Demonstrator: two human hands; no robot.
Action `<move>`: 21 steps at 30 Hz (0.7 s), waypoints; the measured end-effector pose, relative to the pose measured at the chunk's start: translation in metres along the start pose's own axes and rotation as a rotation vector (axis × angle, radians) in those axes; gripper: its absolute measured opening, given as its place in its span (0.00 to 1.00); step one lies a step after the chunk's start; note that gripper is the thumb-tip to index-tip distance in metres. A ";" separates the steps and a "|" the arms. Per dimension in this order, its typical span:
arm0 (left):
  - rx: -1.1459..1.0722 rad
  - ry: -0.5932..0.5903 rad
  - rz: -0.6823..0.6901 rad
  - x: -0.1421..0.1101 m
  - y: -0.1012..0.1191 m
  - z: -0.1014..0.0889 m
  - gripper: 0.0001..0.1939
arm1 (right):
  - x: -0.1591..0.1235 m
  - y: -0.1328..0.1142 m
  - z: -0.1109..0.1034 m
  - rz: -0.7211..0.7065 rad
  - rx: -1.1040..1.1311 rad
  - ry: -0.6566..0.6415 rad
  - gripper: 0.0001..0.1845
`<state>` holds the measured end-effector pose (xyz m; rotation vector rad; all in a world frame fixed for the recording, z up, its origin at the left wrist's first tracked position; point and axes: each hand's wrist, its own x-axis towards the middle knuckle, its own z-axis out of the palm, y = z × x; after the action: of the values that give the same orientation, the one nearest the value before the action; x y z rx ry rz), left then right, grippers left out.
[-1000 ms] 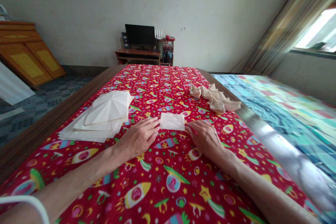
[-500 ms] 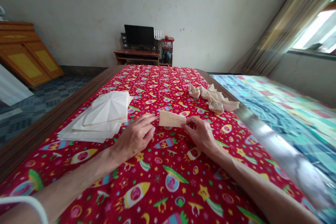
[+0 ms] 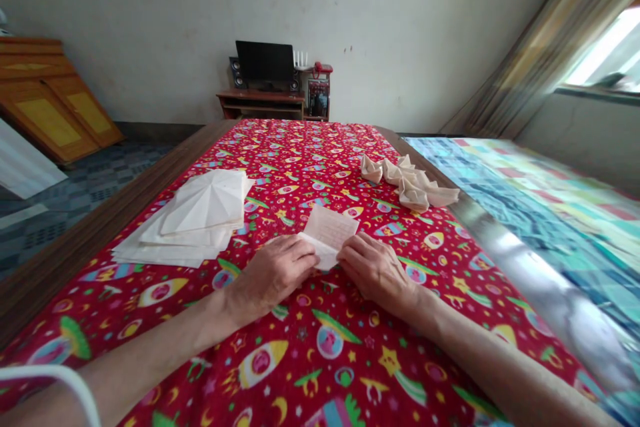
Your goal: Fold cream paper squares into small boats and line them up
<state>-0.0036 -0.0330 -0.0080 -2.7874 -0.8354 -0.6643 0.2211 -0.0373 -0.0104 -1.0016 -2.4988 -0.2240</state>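
Between my hands, low over the red patterned cloth [image 3: 300,353], is a partly opened folded sheet of paper [image 3: 331,223] with a crease across it and faint printing. My left hand [image 3: 285,270] grips its left edge, fingers curled and closed. At the lower right edge, my right hand [image 3: 375,267] pinches it between thumb and fingers. Left of my hands lies a stack of creased white paper sheets [image 3: 205,203]. Several folded paper boat-like shapes [image 3: 414,193] sit in a cluster beyond my right hand.
The cloth covers a long table with a brown wooden edge [image 3: 125,223]. To the right is a bed with a blue checked cover [image 3: 540,227]. A monitor [image 3: 265,65] on a small desk and a wooden cabinet [image 3: 50,97] stand farther off.
The paper has gone from a flat folded strip to an opened, creased sheet. My left hand has come in and taken hold of its left side; my right hand has turned over its right edge.
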 end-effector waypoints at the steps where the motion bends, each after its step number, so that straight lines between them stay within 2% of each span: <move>1: -0.020 0.011 -0.001 -0.001 0.000 0.001 0.08 | -0.002 0.002 0.001 0.007 0.031 -0.013 0.11; 6: -0.100 0.050 -0.003 -0.002 0.000 0.005 0.07 | -0.012 0.013 0.007 0.081 0.211 0.011 0.09; 10: -0.237 0.087 -0.120 -0.001 0.001 0.011 0.07 | -0.013 0.015 0.008 0.171 0.318 0.012 0.07; 13: -0.333 0.118 -0.234 0.002 0.000 0.016 0.08 | -0.011 0.013 0.004 0.180 0.331 0.029 0.07; 17: -0.385 0.084 -0.384 0.006 -0.003 0.018 0.10 | -0.013 0.009 -0.004 0.082 0.203 0.066 0.10; 21: -0.390 0.005 -0.487 0.010 -0.005 0.015 0.09 | -0.018 0.004 -0.007 -0.078 -0.003 -0.028 0.13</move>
<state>0.0066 -0.0196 -0.0171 -2.9173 -1.5596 -1.0007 0.2377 -0.0470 -0.0124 -0.9151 -2.5669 -0.2393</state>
